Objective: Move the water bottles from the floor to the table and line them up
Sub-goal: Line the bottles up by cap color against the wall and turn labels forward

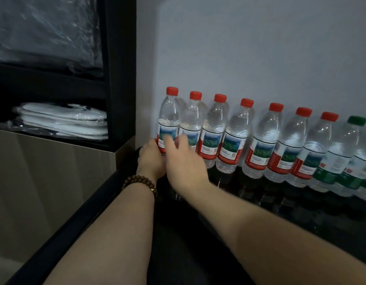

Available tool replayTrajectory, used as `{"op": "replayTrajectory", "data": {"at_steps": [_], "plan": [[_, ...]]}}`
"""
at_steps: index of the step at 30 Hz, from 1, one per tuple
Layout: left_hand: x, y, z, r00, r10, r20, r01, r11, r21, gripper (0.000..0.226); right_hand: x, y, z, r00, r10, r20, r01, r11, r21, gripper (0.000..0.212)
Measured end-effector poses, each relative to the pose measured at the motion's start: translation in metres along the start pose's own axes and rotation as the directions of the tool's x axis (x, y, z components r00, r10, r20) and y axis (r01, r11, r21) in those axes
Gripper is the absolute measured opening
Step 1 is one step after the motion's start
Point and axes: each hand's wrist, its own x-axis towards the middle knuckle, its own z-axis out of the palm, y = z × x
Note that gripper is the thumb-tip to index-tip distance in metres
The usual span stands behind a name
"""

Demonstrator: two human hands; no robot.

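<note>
Several clear water bottles with red caps stand upright in a row along the white wall on the glossy black table [270, 227]. At the right end of the row is a green-capped bottle [342, 153]. My left hand [151, 159], which wears a bead bracelet, wraps around the lower part of the leftmost bottle [169, 114]. Reaching across in front, my right hand [184, 163] has its fingers spread, and the tips rest on the labels of the leftmost bottle and the second bottle [191, 118]. It looks slightly blurred.
A dark shelf unit [120, 68] stands just left of the row. It holds a stack of white items wrapped in plastic [63, 122] and a plastic-covered bundle above. A brown panel [50, 182] lies below it. The table's left edge runs diagonally beneath my left forearm.
</note>
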Motion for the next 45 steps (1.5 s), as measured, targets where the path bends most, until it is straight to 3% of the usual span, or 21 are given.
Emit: {"op": "replayTrajectory", "data": {"at_steps": [2, 4, 7, 10, 14, 18, 26, 31, 41, 45], "plan": [[0.0, 0.001, -0.001, 0.998, -0.039, -0.043, 0.038, 0.999, -0.022, 0.057, -0.018, 0.013, 0.019, 0.983, 0.12, 0.138, -0.131, 0.988, 0.077, 0.042], [-0.001, 0.001, 0.0, 0.997, -0.042, -0.06, 0.039, 0.998, -0.055, 0.064, -0.023, 0.024, 0.027, 0.96, 0.215, 0.18, -0.244, 0.957, 0.158, 0.045], [0.0, -0.001, 0.002, 0.998, 0.001, -0.068, -0.005, 0.998, -0.07, 0.061, -0.022, 0.026, 0.032, 0.964, 0.174, 0.2, -0.202, 0.971, 0.129, 0.051], [0.001, -0.002, 0.001, 0.994, 0.027, -0.105, -0.035, 0.996, -0.081, 0.058, -0.019, 0.029, 0.035, 0.929, 0.247, 0.276, -0.28, 0.956, 0.085, 0.062], [0.001, -0.005, 0.002, 0.987, -0.016, -0.159, -0.018, 0.977, -0.214, 0.06, -0.016, 0.029, 0.036, 0.898, 0.297, 0.326, -0.336, 0.939, 0.072, 0.067], [0.005, -0.007, 0.004, 0.985, -0.052, -0.167, 0.01, 0.97, -0.242, 0.051, -0.014, 0.029, 0.038, 0.873, 0.334, 0.355, -0.374, 0.926, 0.046, 0.068], [0.01, -0.011, 0.008, 0.983, -0.069, -0.171, 0.027, 0.972, -0.232, 0.035, -0.012, 0.026, 0.038, 0.866, 0.344, 0.362, -0.377, 0.926, 0.023, 0.065], [0.014, -0.015, 0.01, 0.982, -0.092, -0.167, 0.05, 0.969, -0.24, 0.035, -0.012, 0.025, 0.033, 0.875, 0.346, 0.338, -0.375, 0.927, 0.023, 0.038], [0.017, -0.016, 0.014, 0.984, -0.084, -0.157, 0.044, 0.969, -0.243, 0.041, -0.011, 0.026, 0.035, 0.874, 0.355, 0.332, -0.381, 0.924, 0.014, 0.041], [0.016, -0.015, 0.01, 0.988, -0.113, -0.105, 0.09, 0.975, -0.203, 0.05, -0.016, 0.025, 0.032, 0.905, 0.31, 0.291, -0.336, 0.941, 0.041, 0.04]]}}
